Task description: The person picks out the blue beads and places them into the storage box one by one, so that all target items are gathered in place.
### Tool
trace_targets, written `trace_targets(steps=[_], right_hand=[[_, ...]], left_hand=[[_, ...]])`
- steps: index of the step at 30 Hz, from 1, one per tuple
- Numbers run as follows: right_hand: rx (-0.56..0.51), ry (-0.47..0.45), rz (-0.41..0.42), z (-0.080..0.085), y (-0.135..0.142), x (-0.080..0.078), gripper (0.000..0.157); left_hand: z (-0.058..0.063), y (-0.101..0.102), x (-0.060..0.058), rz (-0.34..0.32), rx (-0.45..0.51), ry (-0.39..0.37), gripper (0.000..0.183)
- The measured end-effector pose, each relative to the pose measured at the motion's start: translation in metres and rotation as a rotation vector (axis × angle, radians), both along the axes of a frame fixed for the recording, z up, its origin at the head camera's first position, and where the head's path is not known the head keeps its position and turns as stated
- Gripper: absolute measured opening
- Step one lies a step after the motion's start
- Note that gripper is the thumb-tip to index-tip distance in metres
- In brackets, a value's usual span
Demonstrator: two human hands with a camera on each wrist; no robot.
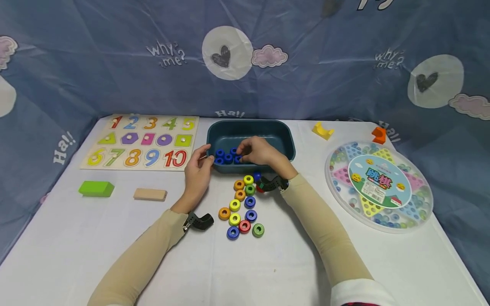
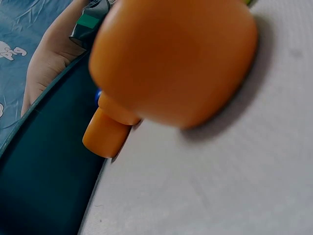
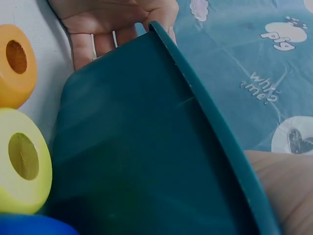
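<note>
A dark teal tray [image 1: 260, 168] stands at the back of the table with several blue ring beads [image 1: 228, 158] in its left front part. My right hand [image 1: 260, 151] reaches over the front rim into the tray, fingers bent, and pinches a blue bead [image 1: 237, 160] that they partly hide. At the tray's left end, my left hand [image 1: 197, 176] touches the rim; in the right wrist view its fingers [image 3: 105, 44] lie along the outer wall. In front of the tray lie loose orange [image 1: 224, 213], yellow [image 1: 235, 219], blue [image 1: 232, 233], red [image 1: 244, 226] and green beads [image 1: 258, 230].
A number puzzle board [image 1: 145, 146] lies at the back left, with a green block [image 1: 96, 188] and a plain wooden block [image 1: 150, 194] before it. To the right are a round marble game box [image 1: 379, 187], a yellow piece [image 1: 323, 131] and an orange piece [image 1: 379, 135].
</note>
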State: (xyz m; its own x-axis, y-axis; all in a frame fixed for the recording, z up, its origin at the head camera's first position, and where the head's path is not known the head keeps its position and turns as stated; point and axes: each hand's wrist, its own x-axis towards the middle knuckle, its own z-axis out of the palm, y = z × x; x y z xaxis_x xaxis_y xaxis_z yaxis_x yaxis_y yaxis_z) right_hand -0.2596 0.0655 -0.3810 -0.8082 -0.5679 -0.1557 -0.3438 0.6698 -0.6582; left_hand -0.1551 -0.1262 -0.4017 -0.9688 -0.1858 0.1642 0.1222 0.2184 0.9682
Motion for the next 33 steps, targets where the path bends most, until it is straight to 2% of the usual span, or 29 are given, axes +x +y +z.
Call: trace_targets(steps=[8,11,14,20,24,28,33], right_hand=[[-0.032,0.022,0.016,-0.001,0.0,-0.001,0.02],[-0.071,0.083,0.022,-0.001,0.002,0.0,0.021],[-0.149,0.189,0.034,0.002,0.004,0.006,0.02],[-0.286,0.43,0.106,0.018,0.019,0.035,0.018],[-0.316,0.532,0.181,0.024,0.036,0.059,0.015],[-0.283,0.533,0.224,0.02,0.056,0.08,0.014],[-0.073,0.464,0.234,0.006,0.071,0.093,0.026]], left_hand=[[0.0,0.0,0.0,-0.001,-0.001,0.014,0.04],[0.0,0.0,0.0,-0.001,-0.007,0.012,0.04],[0.0,0.0,0.001,0.002,-0.014,0.003,0.04],[0.0,-0.001,0.0,-0.001,-0.01,0.016,0.04],[0.0,-0.001,0.0,0.009,-0.007,0.029,0.039],[0.001,0.0,0.0,0.007,-0.009,0.023,0.04],[0.001,0.0,0.001,0.006,-0.019,0.011,0.04]])
